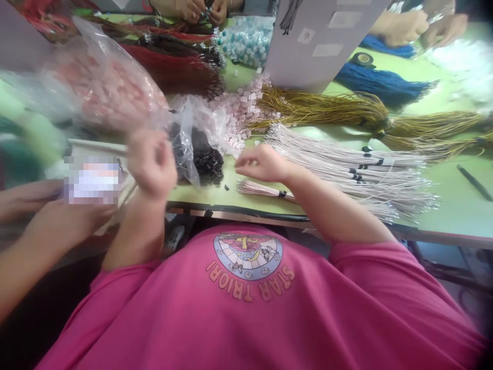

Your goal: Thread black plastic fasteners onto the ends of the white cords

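My left hand (151,162) is raised beside the plastic bag of black connectors (206,159), its fingers curled in and smeared by motion. Whether anything is inside that fist is hidden. Over the table's front part, my right hand (260,162) points left with its fingers bent together, and no held thing can be made out. Just below it lies a small bundle of thin pale wires (262,190) bound with black tape. To its right are larger bundles of white wires (339,169) with shiny ends. Small white-pink connectors (242,110) are heaped behind my hands.
A bag of pinkish pieces (103,85) stands at left, near another person's hands (65,221) holding a blurred-out object. Yellow wires (327,108), blue wires (385,85) and a grey partition (308,41) lie beyond. Other people's hands (400,25) work across the table. A dark pen-like stick (474,182) lies right.
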`<action>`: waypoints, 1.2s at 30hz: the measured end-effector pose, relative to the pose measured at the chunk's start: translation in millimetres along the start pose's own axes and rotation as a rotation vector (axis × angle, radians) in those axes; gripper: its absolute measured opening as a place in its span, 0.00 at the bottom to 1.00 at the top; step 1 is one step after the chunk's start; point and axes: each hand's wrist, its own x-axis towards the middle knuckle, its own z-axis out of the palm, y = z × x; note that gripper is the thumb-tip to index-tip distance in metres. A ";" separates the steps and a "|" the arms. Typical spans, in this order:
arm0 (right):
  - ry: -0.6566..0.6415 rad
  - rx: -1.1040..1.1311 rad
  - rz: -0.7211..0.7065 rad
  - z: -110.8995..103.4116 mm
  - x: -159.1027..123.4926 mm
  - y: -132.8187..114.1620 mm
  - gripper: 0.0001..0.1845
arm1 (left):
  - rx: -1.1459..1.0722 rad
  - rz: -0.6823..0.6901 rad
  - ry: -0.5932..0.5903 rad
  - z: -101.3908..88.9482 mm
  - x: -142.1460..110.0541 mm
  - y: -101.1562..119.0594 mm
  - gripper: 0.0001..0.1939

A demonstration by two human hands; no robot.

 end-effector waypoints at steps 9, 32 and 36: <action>0.025 -0.139 0.261 38.9 -70.6 17.5 0.10 | 0.184 0.364 -0.858 65.2 -32.5 55.6 0.11; 0.316 0.272 0.524 41.0 -79.7 3.7 0.09 | -1.259 -0.992 -0.618 115.6 -39.3 82.0 0.14; 0.312 0.229 0.524 42.8 -80.3 5.8 0.09 | -1.204 -1.001 -0.650 115.0 -39.2 84.1 0.15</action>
